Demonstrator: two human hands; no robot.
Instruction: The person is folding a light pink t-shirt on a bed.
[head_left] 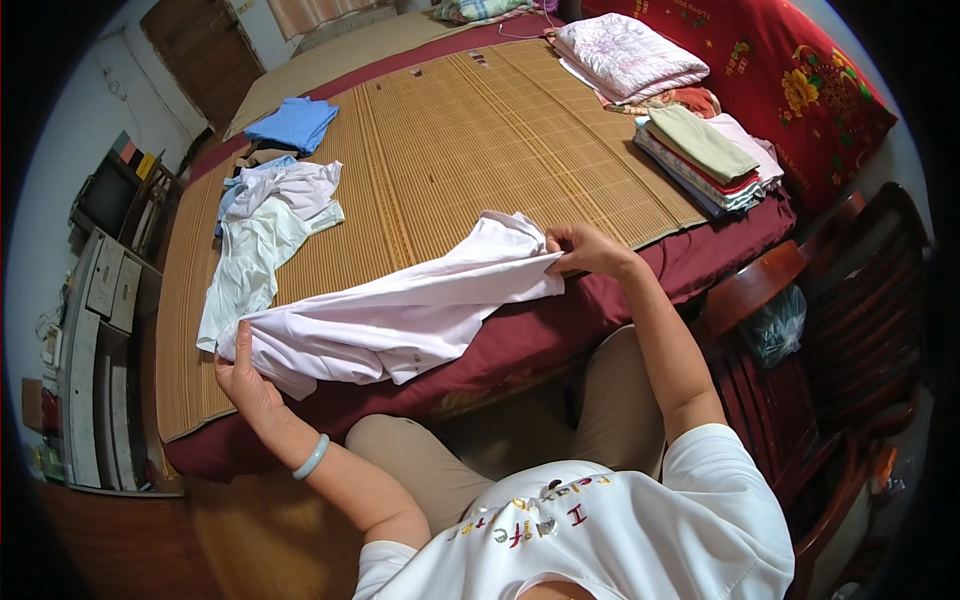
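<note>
A pale pink shirt (400, 315) is stretched lengthwise between my two hands, along the near edge of the bed. My left hand (245, 378) grips its left end, thumb on top. At the other end, my right hand (585, 250) pinches the fabric between thumb and fingers. Part of the shirt rests on the woven bamboo mat (430, 190), while its lower edge hangs over the dark red bed cover (540, 345). Just beyond my left hand lies a loose heap of white and pale clothes (270, 225), close to the shirt's left end.
Folded blue clothing (292, 125) lies at the far left. A stack of folded clothes (705, 155) sits on the right edge, with a folded quilt (630, 55) behind it. A wooden chair (830, 320) holding a plastic bag (775, 325) stands right. A cabinet (110, 350) is left.
</note>
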